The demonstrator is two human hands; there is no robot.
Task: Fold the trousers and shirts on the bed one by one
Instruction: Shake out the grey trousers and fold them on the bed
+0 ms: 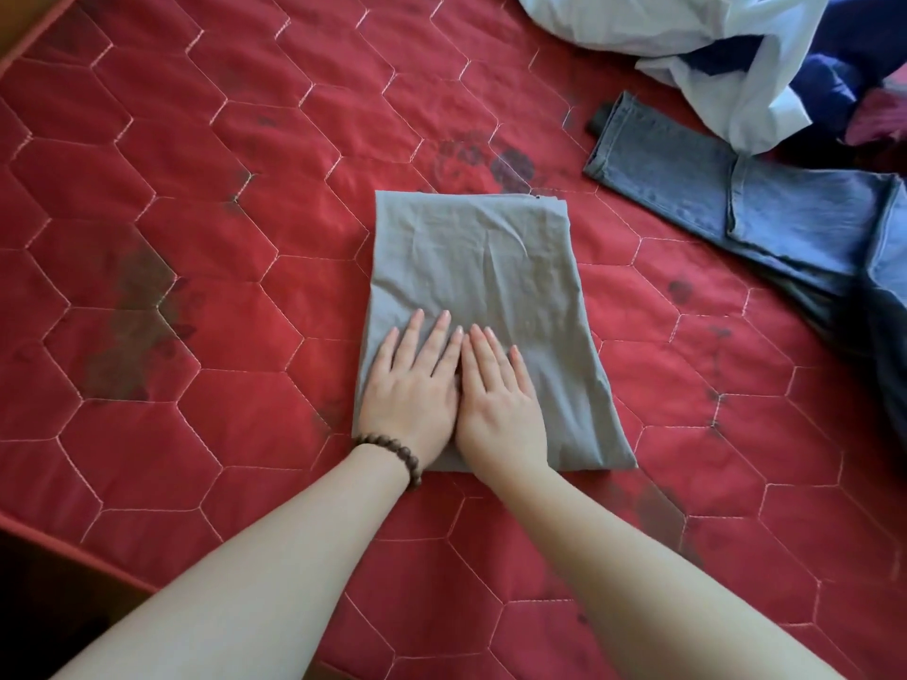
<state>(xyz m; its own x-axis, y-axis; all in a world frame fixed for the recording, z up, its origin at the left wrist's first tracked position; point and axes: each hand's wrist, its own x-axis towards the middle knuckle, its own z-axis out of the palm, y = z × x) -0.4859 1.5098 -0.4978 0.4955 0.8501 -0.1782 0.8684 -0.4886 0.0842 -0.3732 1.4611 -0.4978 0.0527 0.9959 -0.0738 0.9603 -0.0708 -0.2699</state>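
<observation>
My left hand lies flat, fingers straight, on the near-left part of the folded grey garment at mid-bed. My right hand presses flat just beside it, touching. Garment's long axis runs away from me; both hands equally near. Jeans and a white shirt, probably unfolded, sit toward the far-right corner.

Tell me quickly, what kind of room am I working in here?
Most likely a bedroom: both hands press a folded grey garment on a red quilted mattress, with jeans and a white shirt heaped nearby.
</observation>
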